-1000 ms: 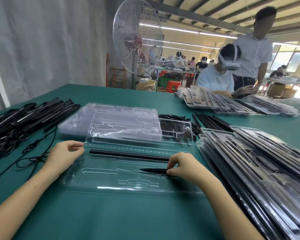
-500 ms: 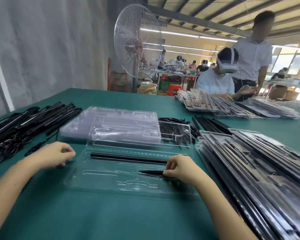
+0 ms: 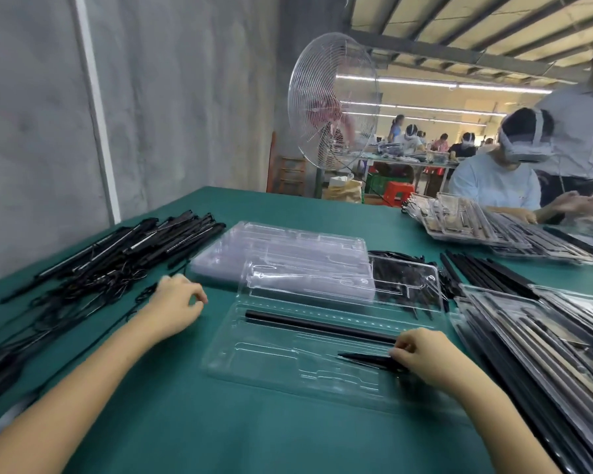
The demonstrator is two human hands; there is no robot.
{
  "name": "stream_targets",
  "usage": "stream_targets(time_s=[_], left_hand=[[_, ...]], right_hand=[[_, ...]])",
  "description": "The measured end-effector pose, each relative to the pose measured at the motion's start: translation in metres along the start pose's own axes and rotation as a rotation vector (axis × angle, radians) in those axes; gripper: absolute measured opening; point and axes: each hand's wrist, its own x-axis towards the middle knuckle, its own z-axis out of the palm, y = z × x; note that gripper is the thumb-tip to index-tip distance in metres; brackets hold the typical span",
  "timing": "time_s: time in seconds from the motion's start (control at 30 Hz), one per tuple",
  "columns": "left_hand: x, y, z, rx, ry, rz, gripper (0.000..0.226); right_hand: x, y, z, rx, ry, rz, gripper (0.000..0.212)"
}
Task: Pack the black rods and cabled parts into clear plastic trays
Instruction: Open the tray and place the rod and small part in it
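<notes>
At the open tray (image 3: 288, 381) on the bench (image 3: 254, 439): notes black rod (image 3: 319, 326) seated in its far channel, right hand (image 3: 425, 357) pinching a pointed black part (image 3: 363, 359) at its right end. Finds left hand (image 3: 175, 306) shifted left of the tray toward the cabled parts (image 3: 110, 265), loosely curled, empty; suggests next pick. Behind the tray, spare trays (image 3: 288, 248); cables tangled, likely to snag.

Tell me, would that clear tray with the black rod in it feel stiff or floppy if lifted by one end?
Probably floppy: the clear tray looks like thin moulded film, see-through to the green table. Likely very light, so a nudge could slide it. The black rod lies in a shallow groove and might roll out if it sags.
</notes>
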Motion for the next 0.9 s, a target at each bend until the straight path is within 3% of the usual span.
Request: stream_targets(time_s=[0.07, 0.1, 0.17, 0.23, 0.33, 0.5, 0.63, 0.73, 0.9], left_hand=[[0.004, -0.017, -0.003, 0.1, 0.296, -0.036, 0.019], [0.007, -0.026, -0.005, 0.142, 0.36, -0.077, 0.024], [0.016, -0.044, -0.009, 0.203, 0.316, -0.188, 0.037], [0.023, -0.059, -0.007, 0.239, 0.147, -0.313, 0.048], [0.03, -0.071, 0.005, 0.391, 0.002, -0.382, 0.043], [0.038, -0.08, 0.016, 0.365, 0.177, -0.325, 0.027], [0.05, -0.077, 0.006, 0.09, 0.259, -0.316, 0.022], [0.061, -0.079, -0.012, -0.009, 0.242, -0.255, 0.022], [0.072, -0.092, -0.042, 0.045, 0.226, -0.154, 0.021]], right_hand=[[0.0, -0.001, 0.0, -0.004, -0.01, -0.009, 0.017], [0.0, -0.001, 0.0, 0.0, -0.024, -0.016, 0.015], [-0.002, -0.001, 0.0, 0.014, -0.06, -0.023, 0.019], [-0.004, -0.001, -0.001, 0.013, -0.08, -0.035, 0.026], [-0.004, -0.002, 0.001, -0.013, -0.058, -0.044, 0.027], [-0.002, -0.002, 0.006, -0.02, -0.038, -0.044, 0.033], [-0.001, 0.0, 0.007, -0.021, -0.034, -0.045, 0.032], [0.0, 0.001, 0.008, -0.022, -0.036, -0.05, 0.031], [0.001, 0.002, 0.009, -0.027, -0.029, -0.06, 0.029]])
